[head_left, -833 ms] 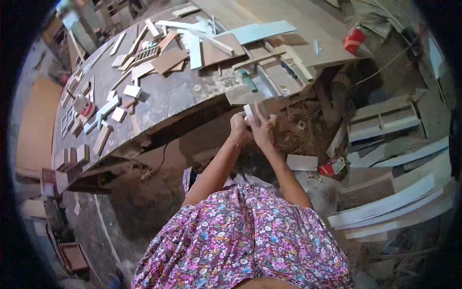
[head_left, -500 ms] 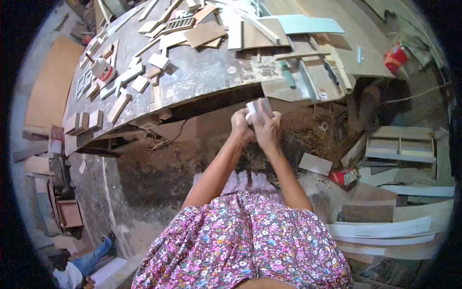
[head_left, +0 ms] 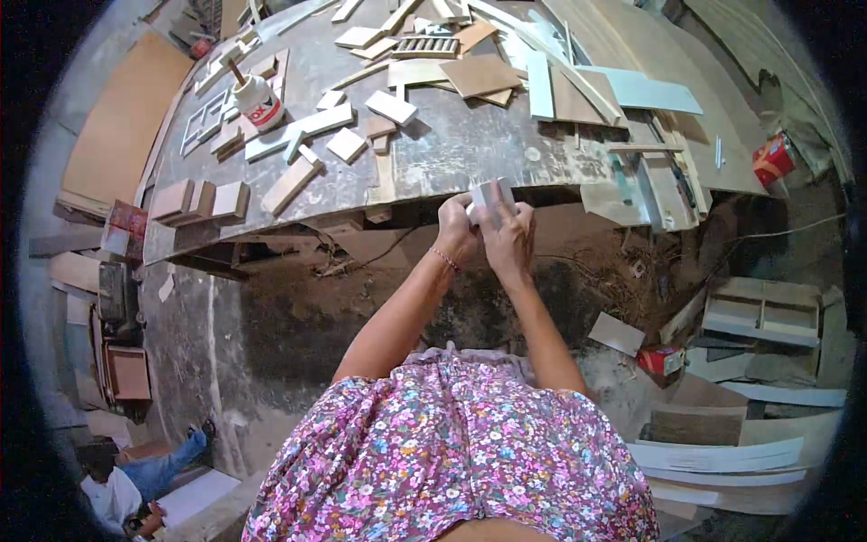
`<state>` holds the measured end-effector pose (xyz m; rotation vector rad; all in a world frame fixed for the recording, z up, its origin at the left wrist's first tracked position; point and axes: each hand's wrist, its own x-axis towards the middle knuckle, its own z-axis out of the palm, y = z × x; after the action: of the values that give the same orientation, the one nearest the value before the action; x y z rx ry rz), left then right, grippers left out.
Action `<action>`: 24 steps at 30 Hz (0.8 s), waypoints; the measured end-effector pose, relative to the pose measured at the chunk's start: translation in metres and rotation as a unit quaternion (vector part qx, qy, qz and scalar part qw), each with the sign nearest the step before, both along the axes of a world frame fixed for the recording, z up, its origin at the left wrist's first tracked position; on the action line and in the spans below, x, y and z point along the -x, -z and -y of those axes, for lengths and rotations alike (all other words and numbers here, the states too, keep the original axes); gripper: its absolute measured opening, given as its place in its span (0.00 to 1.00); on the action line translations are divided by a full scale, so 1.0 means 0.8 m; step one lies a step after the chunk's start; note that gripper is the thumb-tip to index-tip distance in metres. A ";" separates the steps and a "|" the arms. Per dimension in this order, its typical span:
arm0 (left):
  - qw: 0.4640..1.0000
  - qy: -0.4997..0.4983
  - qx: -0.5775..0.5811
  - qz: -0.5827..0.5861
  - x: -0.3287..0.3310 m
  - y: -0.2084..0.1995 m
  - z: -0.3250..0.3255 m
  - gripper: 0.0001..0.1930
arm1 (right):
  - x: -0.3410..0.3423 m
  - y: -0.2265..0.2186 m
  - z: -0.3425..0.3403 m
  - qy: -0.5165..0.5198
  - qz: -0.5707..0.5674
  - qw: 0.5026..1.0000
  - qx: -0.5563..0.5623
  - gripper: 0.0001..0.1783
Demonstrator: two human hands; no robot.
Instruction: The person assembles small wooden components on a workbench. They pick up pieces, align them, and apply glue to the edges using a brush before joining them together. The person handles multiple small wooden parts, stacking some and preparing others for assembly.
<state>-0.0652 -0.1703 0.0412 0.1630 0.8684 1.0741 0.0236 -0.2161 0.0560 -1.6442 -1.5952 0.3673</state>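
Note:
A small pale block (head_left: 482, 196) with a white face is held up in front of me, just off the table's near edge. My left hand (head_left: 457, 228) is closed around its left side. My right hand (head_left: 508, 237) grips it from the right, fingers lying across its face. The fingers hide much of the block, so its full shape does not show. On the table beyond lie similar pieces: a white block (head_left: 391, 107), a small white square block (head_left: 346, 145) and a longer wood block (head_left: 292, 186).
The worktable (head_left: 307, 81) holds a white glue tub (head_left: 257, 102) with a stick in it, three upright blocks (head_left: 230, 200) and scattered boards. A red can (head_left: 773, 160) is at right. A wooden frame (head_left: 761, 312) and boards lie lower right. Another person (head_left: 135, 488) sits lower left.
My view has shifted left and closer to the table. Both hands, still gripping the block, now reach nearer the table's edge, and the block's tilt has changed slightly.

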 end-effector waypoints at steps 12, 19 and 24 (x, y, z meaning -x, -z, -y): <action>0.999 0.028 -0.026 0.005 0.070 -0.029 -0.014 0.14 | 0.071 0.021 -0.032 0.041 0.030 0.999 -0.002 0.29; 0.992 0.016 -0.104 -0.067 0.097 0.023 -0.089 0.17 | 0.101 0.026 -0.072 -0.044 0.010 0.996 -0.075 0.29; 0.995 -0.083 -0.020 -0.048 0.086 0.031 -0.129 0.14 | 0.076 0.002 -0.166 -0.016 0.034 0.997 0.064 0.31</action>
<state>-0.1339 -0.0672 0.0165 0.1803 0.9604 1.2472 -0.0369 -0.0830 0.0543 -1.7456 -1.6793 0.4420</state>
